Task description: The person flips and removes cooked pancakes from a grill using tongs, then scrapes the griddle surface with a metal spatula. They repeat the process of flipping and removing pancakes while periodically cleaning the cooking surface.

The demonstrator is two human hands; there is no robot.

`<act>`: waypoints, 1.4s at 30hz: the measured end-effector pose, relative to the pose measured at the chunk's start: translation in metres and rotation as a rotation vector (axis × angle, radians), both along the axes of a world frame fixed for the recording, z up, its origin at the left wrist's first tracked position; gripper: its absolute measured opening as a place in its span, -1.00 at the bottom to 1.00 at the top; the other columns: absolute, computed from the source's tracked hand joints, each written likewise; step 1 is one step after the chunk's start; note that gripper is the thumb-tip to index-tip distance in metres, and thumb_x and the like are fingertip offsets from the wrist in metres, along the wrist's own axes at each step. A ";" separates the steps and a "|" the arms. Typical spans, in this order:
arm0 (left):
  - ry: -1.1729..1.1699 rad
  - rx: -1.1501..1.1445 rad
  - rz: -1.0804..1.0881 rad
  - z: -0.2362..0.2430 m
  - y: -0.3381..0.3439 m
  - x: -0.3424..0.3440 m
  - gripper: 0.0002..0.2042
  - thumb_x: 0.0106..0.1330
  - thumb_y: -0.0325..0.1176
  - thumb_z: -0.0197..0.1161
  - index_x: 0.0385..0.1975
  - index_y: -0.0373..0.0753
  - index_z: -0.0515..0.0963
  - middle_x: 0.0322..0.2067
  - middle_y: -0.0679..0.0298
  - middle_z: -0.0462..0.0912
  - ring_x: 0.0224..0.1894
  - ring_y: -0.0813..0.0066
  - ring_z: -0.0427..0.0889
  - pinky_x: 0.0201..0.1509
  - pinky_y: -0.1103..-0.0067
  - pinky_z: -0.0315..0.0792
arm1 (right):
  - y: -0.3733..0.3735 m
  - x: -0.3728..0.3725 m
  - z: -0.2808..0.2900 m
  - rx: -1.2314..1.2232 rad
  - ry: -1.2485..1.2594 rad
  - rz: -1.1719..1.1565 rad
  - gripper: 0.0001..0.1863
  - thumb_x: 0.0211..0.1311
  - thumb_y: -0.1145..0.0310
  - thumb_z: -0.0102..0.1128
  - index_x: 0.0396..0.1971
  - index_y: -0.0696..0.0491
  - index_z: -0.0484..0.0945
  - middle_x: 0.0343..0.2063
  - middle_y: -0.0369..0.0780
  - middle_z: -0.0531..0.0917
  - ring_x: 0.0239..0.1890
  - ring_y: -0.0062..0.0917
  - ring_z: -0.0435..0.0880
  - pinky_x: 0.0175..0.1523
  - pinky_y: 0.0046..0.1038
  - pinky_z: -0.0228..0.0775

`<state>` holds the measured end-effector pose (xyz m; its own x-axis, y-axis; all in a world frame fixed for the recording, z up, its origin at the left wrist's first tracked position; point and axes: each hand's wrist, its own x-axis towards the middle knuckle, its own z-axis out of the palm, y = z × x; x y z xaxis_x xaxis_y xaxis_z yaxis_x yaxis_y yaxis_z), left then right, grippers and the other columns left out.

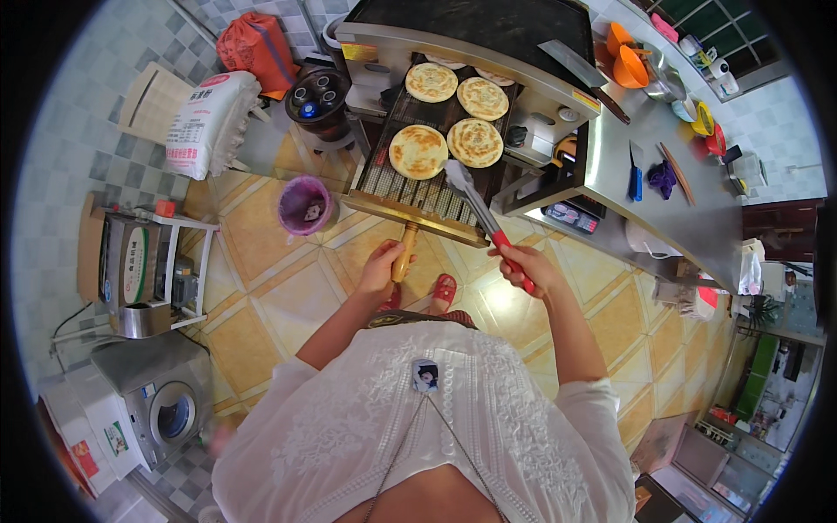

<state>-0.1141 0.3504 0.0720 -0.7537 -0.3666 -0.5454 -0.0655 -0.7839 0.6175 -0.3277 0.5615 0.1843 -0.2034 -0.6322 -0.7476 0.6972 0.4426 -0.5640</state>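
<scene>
My left hand (384, 268) is wrapped round the wooden handle (404, 253) of a grill drawer (418, 215), which is pulled out from under a dark griddle (488, 26). Round browned flatbreads lie on its rack; the near left flatbread (418, 152) and near right flatbread (475, 143) are closest to me. Farther in are two more, the flatbread (431, 83) and the flatbread (482, 98), with others partly hidden under the griddle. My right hand (530, 268) is closed on red-handled tongs (478, 209). Their pale tips rest at or just above the near right flatbread's lower left edge.
A purple bin (305, 207) stands on the floor left of the drawer. To the right, a steel counter (610, 161) carries a blue-handled knife (636, 179), a purple cloth (662, 179) and orange bowls (629, 68). A white sack (209, 122) sits on a chair at far left.
</scene>
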 end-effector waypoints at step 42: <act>-0.274 -0.420 -0.310 0.000 0.003 -0.020 -0.78 0.24 -0.26 0.16 -0.56 -0.22 0.37 -0.76 0.38 0.35 -0.79 0.64 0.27 -0.74 0.65 0.15 | 0.005 -0.029 -0.002 -0.039 -0.024 -0.092 -0.65 0.28 0.18 0.03 -0.26 0.23 0.43 -0.69 -0.35 0.41 -0.80 -0.79 0.21 -0.73 -0.73 -0.02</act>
<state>-0.1337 0.3534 0.0722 -0.7123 -0.3783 -0.5911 -0.4536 -0.3946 0.7991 -0.3571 0.5661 0.1820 -0.2442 -0.6401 -0.7284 0.7474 0.3544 -0.5619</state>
